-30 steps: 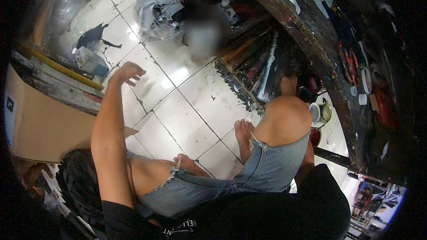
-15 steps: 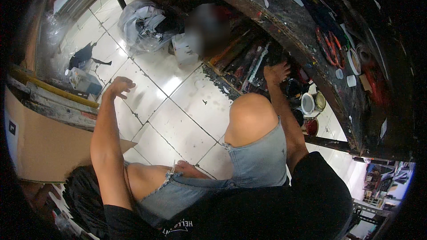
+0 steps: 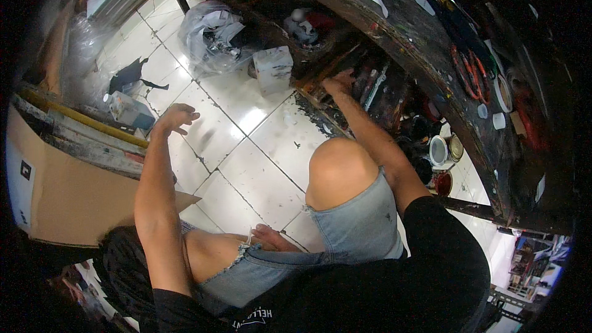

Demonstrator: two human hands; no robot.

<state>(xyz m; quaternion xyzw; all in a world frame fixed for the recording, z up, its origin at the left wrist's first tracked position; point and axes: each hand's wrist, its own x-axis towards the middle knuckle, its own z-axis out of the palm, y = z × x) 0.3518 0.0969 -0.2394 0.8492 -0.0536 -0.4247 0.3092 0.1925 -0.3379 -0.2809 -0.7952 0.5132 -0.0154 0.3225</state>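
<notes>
My left hand (image 3: 177, 118) hangs above the tiled floor, its fingers loosely bent and apart, with nothing in them. A clear plastic jug (image 3: 129, 111) stands on the floor just beyond it to the left. On the other side, my right hand (image 3: 339, 82) reaches to the low shelf under the dark workbench (image 3: 410, 46). Its fingers look apart, over the left end of a row of long, paint-stained strips (image 3: 374, 89). Shadow blurs the fingertips, and whether they touch a strip is hard to see. My bare knee (image 3: 342, 169) is close below the right forearm.
A stained white box (image 3: 272, 69) and a clear plastic bag of scraps (image 3: 213, 37) are on the floor ahead. Open cans (image 3: 438, 150) stand under the bench at right. A cardboard sheet (image 3: 80, 191) leans at left. Orange-handled scissors (image 3: 468, 74) lie on the benchtop.
My right hand has moved left along the shelf, from near the cans to the left end of the strips. My left hand stays raised over the floor. The view has shifted slightly.
</notes>
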